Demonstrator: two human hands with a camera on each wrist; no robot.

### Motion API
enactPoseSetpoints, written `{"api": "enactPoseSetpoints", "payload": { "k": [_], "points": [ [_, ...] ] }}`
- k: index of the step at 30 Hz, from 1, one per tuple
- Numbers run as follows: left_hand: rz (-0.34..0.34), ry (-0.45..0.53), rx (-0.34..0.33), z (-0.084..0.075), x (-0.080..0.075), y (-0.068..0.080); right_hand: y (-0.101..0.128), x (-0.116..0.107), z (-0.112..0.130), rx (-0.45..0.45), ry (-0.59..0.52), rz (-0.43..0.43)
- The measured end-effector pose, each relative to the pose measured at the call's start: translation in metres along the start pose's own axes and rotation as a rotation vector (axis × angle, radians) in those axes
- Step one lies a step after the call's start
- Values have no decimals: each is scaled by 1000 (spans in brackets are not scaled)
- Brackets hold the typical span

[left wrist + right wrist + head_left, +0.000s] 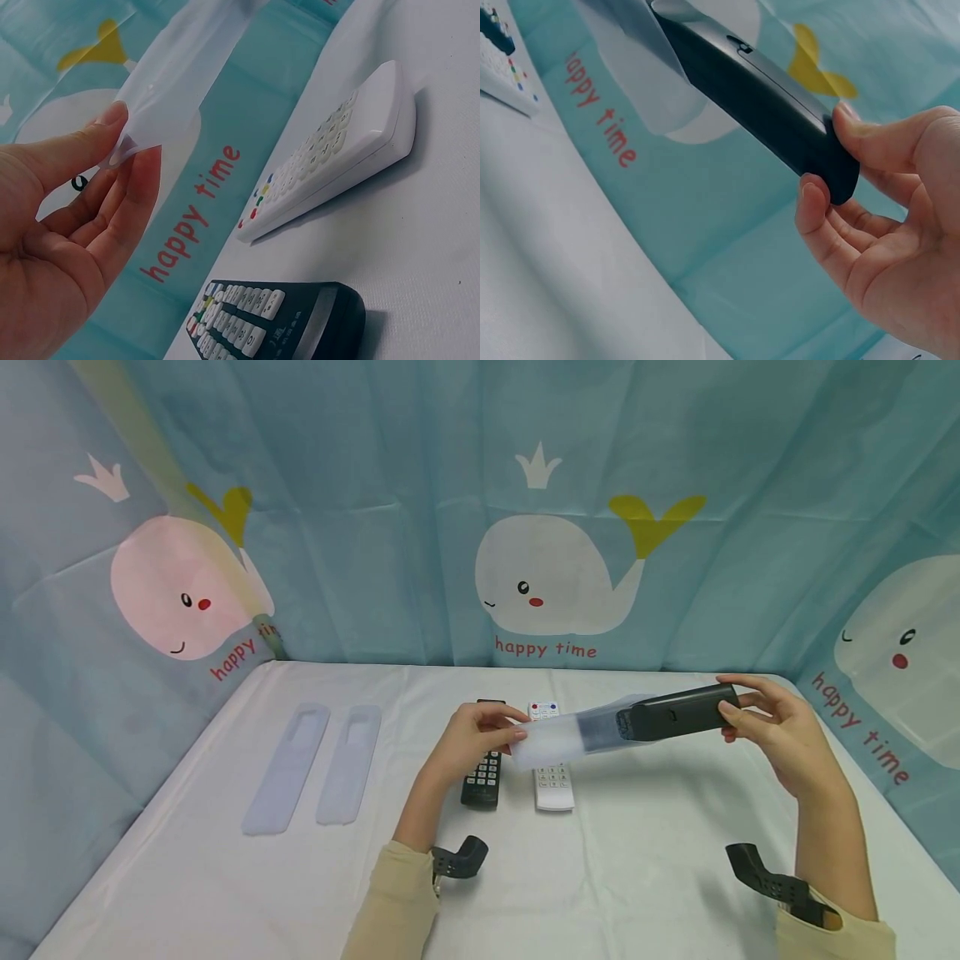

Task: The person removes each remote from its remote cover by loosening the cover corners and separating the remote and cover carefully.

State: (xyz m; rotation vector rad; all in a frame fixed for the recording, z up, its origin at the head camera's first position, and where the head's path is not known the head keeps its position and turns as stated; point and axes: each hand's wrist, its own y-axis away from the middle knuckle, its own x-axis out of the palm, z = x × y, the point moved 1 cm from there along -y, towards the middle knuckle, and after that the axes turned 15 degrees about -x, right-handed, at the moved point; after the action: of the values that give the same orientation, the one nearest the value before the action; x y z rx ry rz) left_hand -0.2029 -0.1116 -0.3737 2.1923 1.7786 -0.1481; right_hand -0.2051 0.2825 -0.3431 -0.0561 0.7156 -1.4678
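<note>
While the right hand (780, 727) holds the dark remote (678, 712) by its end above the table (645, 877) near its far right corner, the head view shows the left hand (468, 743) pinching the far end of the clear sleeve (570, 737) that half covers it; a jerk here could, I think, snap the sleeve off and drop it on the black remote (483, 772) and white remote (553, 777) lying below. From the left wrist, thumb and fingers (112, 127) clamp only the sleeve's thin edge (161, 90), a grip likely to slip. From the right wrist, fingertips (814, 202) and thumb nip just the dark remote's tip (765, 101), so it could twist free. Two spare sleeves (315, 764) lie toward the table's left edge.
</note>
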Motion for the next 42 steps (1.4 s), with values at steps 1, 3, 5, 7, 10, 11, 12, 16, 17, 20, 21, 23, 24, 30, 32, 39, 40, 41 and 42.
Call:
{"api": "enactPoseSetpoints", "payload": {
  "k": [1, 3, 5, 7, 10, 11, 12, 16, 17, 20, 21, 23, 24, 30, 32, 39, 40, 41, 42],
  "points": [
    [-3, 2, -3, 0, 0, 0, 0, 0, 0, -1, 1, 0],
    [-5, 10, -7, 0, -1, 1, 0, -1, -1, -2, -3, -3],
    [-4, 16, -10, -1, -2, 1, 0, -2, -1, -3, -19, -7],
    [1, 20, -9, -1, -2, 1, 1, -2, -1, -3, -44, -11],
    [0, 18, -6, -1, -3, 1, 1, -3, -1, -6, -67, -17],
    [-1, 17, -4, -1, -3, 2, 1, -3, -1, -7, -74, -19],
    [-2, 16, -3, -1, -3, 2, 1, -4, -2, -7, -73, -19],
    [-10, 10, -4, 0, -4, 2, 1, -4, -1, 2, -43, -12],
    [-14, 9, -7, 0, -4, 3, 1, -4, -1, 4, -31, -10],
    [-24, 14, -22, 0, -6, 3, 2, -4, -1, 15, -1, -12],
    [-28, 16, -26, 0, -6, 3, 2, -5, -1, 17, -1, -15],
    [-35, 22, -34, 0, -7, 3, 3, -5, -1, 17, -10, -21],
    [-37, 24, -35, 0, -7, 3, 3, -5, -1, 18, -16, -24],
    [-48, 24, -41, 0, -7, 3, 3, -6, -1, 12, -42, -27],
    [-50, 22, -43, 0, -7, 4, 3, -6, -1, 9, -38, -27],
    [-26, 34, -18, 0, -9, 4, 3, -6, -3, -9, -81, -39],
    [-27, 34, -17, 0, -10, 4, 3, -6, -3, -8, -70, -37],
    [-31, 33, -16, 1, -10, 4, 3, -6, -3, -4, -62, -36],
    [-35, 33, -17, 1, -11, 4, 3, -6, -4, -1, -49, -36]
  ]
}}
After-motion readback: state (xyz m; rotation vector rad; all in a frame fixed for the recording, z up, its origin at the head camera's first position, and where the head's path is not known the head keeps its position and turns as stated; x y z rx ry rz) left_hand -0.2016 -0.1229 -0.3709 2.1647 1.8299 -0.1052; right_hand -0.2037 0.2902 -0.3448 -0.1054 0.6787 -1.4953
